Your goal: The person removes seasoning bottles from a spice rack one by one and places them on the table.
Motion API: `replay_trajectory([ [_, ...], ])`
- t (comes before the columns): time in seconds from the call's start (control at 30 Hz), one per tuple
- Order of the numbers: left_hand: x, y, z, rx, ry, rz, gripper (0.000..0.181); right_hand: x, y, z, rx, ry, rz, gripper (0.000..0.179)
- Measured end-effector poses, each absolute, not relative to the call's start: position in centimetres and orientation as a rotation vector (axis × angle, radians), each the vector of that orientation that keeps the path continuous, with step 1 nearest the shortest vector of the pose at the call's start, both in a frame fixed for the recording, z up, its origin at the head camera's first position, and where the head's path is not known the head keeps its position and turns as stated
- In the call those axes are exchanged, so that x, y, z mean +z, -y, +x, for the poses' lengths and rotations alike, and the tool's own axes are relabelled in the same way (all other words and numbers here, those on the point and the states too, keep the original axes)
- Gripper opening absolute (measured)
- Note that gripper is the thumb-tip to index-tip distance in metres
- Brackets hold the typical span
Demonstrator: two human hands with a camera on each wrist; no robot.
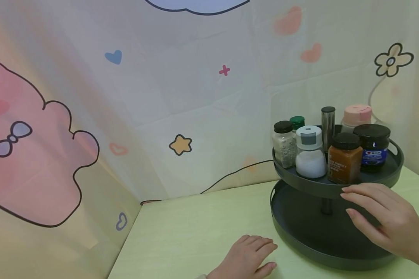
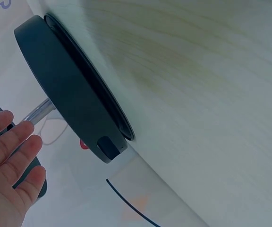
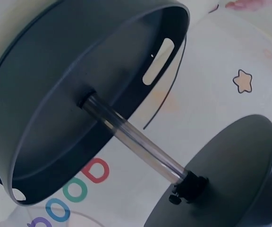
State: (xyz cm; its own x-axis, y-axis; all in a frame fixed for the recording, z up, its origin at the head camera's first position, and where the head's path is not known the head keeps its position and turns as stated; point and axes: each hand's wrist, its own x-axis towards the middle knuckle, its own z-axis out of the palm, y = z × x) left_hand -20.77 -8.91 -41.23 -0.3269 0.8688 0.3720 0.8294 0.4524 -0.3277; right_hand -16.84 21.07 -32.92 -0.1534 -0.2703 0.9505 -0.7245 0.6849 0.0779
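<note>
Along the upper tray's front edge stood a shaker of white seasoning and an orange-brown spice jar; right hand, nearby, and left hand were loosely spread.

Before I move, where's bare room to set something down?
The lower tray looks bare around its post; so does the tabletop between that tray, the left grip and the printed backdrop. The upper tray is crowded, its white-capped shaker and orange spice jar close together.
</note>
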Motion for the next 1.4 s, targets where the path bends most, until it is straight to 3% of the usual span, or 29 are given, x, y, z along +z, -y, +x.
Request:
replay_trajectory([
  [0.83,-41.2,8.3,-20.8,0.101,2.146,-1.410,0.032,-33.1,-23.0,-17.7,0.433,1.866,0.559,0.060],
  [1.4,-41.6,8.1,-20.9,0.079,2.216,-1.413,0.032,-33.5,-24.1,-18.1,0.399,1.902,0.568,0.057],
])
